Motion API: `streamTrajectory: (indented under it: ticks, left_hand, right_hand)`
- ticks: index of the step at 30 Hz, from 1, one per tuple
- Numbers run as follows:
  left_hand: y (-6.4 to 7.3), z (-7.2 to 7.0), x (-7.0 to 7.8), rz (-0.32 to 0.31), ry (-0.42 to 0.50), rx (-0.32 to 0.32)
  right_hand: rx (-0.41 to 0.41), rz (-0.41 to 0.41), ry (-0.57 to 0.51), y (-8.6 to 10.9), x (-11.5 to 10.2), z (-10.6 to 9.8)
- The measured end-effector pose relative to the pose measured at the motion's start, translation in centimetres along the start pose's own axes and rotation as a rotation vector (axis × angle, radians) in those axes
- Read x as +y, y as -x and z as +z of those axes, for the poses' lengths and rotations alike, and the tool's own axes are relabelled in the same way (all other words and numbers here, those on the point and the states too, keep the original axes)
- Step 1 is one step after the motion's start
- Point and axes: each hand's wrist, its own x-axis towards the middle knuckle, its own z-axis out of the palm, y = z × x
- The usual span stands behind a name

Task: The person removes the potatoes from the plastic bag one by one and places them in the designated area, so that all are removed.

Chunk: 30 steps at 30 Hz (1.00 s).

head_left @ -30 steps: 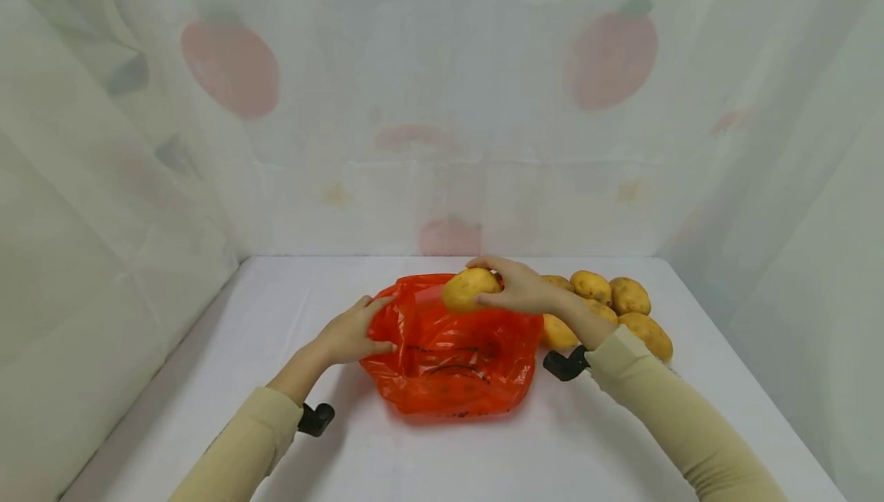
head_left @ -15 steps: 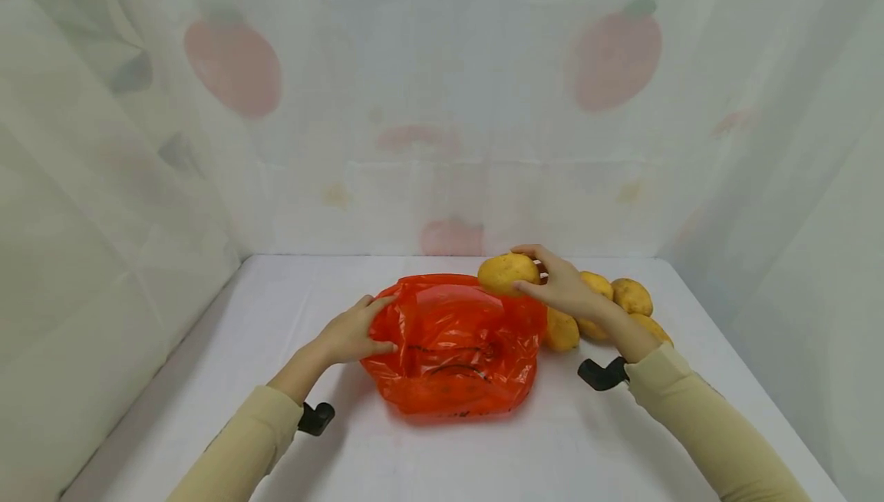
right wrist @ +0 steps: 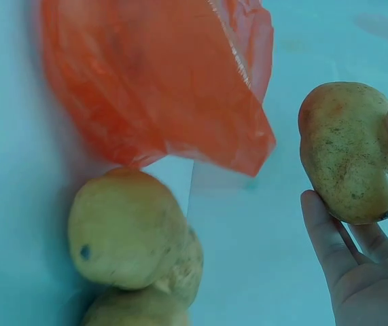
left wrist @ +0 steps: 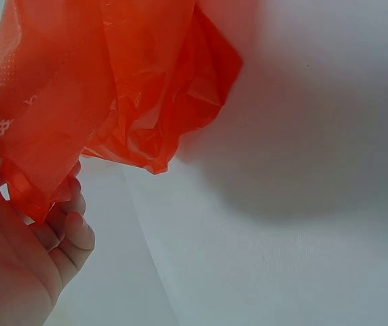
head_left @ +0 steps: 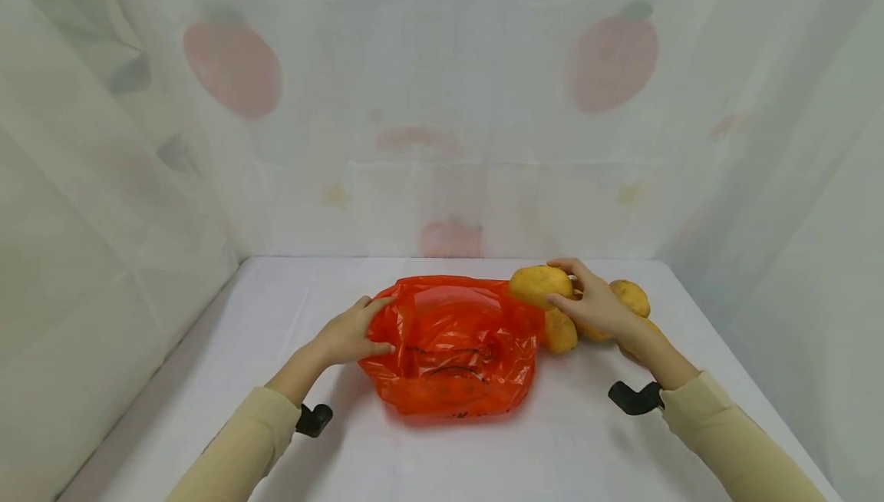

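Note:
A red plastic bag (head_left: 456,364) lies on the table with its mouth held wide. My left hand (head_left: 351,333) grips the bag's left edge; in the left wrist view its fingers (left wrist: 78,231) curl round the thin plastic. A yellow potato (head_left: 541,285) is held between the thumb and fingers of my right hand (head_left: 597,304), just off the bag's right rim. In the right wrist view this held potato (right wrist: 350,153) shows brown specks and hangs apart from the bag (right wrist: 160,81).
Several more potatoes (head_left: 560,331) lie in a group right of the bag, partly hidden by the right hand and forearm. A white cloth covers the table (head_left: 442,464). Pale curtains (head_left: 442,103) with faded fruit prints stand at the back and sides.
My right hand has carried the potato rightward, from over the bag's mouth to beside its right rim, near the other potatoes. The left hand and the bag have hardly moved.

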Motion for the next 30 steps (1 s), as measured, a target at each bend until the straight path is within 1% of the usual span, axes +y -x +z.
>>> streamTrajectory:
  ticks: [4, 6, 10, 12, 14, 17, 20, 25, 30]
  left_hand:
    - [0.0, -0.1, -0.1, -0.006, -0.009, 0.004]
    - [0.0, -0.1, -0.2, -0.007, -0.014, 0.007]
    - [0.0, 0.0, -0.3, -0.013, -0.005, 0.0]
    - [0.0, 0.0, -0.3, -0.019, 0.002, -0.003]
    - [0.0, 0.0, -0.3, -0.02, 0.005, -0.002]
    - [0.0, 0.1, -0.3, -0.011, 0.002, 0.007]
    - [0.0, 0.1, -0.2, -0.01, 0.002, 0.011]
    - [0.0, 0.3, -0.3, -0.01, -0.007, 0.019]
    - [0.2, 0.3, -0.3, -0.015, -0.01, 0.021]
  right_hand:
    - [0.009, 0.057, -0.054, 1.1, 0.8, -0.4]
    - [0.014, 0.064, -0.099, 1.7, 1.1, -0.6]
    - [0.015, 0.048, -0.179, 2.7, 1.5, -0.8]
    - [0.014, 0.025, -0.192, 3.0, 1.9, -0.9]
    - [0.017, 0.006, -0.172, 3.4, 2.4, -1.0]
    - [0.027, -0.014, -0.088, 3.9, 3.1, -1.0]
    - [0.028, -0.009, -0.005, 4.4, 3.5, -1.0]
    - [0.036, 0.018, 0.063, 5.4, 3.9, -1.0]
    - [0.047, -0.012, 0.164, 6.2, 4.8, -0.8]
